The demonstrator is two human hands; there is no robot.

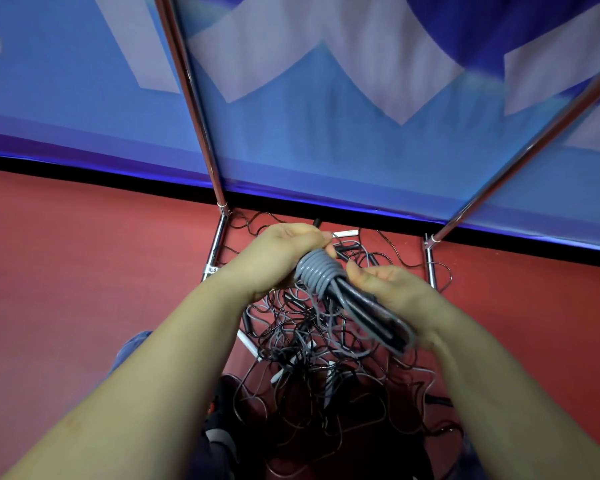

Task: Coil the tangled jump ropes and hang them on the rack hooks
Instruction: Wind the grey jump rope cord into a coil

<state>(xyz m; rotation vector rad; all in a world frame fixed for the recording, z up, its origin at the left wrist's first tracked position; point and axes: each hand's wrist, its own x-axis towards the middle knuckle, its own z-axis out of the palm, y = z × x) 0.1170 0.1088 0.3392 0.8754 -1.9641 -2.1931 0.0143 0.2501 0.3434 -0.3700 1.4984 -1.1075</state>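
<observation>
A grey jump rope bundle (321,273) sits between both hands, its cord wound in tight turns around dark handles (371,317) that point down to the right. My left hand (284,251) grips the wound upper end and pinches the cord. My right hand (392,289) holds the handles from the right side, fingers curled round them. Below the hands, a tangled pile of black and grey ropes (312,358) lies on the red floor inside the rack base.
Two chrome rack poles, one on the left (191,98) and one on the right (534,140), rise from a metal base frame (215,247) against a blue and white wall banner. No hooks are in view. Red floor (84,254) spreads left. A knee in blue fabric (132,348) shows at lower left.
</observation>
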